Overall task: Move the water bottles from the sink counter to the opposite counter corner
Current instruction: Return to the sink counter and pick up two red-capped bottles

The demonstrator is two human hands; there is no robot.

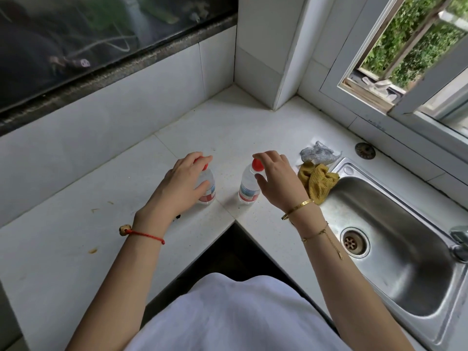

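A person's left hand (181, 179) is wrapping its fingers around one red-capped water bottle (207, 184) at frame centre, while the right hand (274, 179), fingers spread, is hovering at a second bottle (248, 186) standing beside it on the white counter (76, 198), left of the steel sink (395, 239).

A: What hides the left bottle (206, 184)?
B: The left hand (181, 182) covers most of it; only part of its red cap shows.
A: And right of the sink (395, 239)?
B: The tap (459, 240) is cut by the edge. Both bottles' label print is too small to read.
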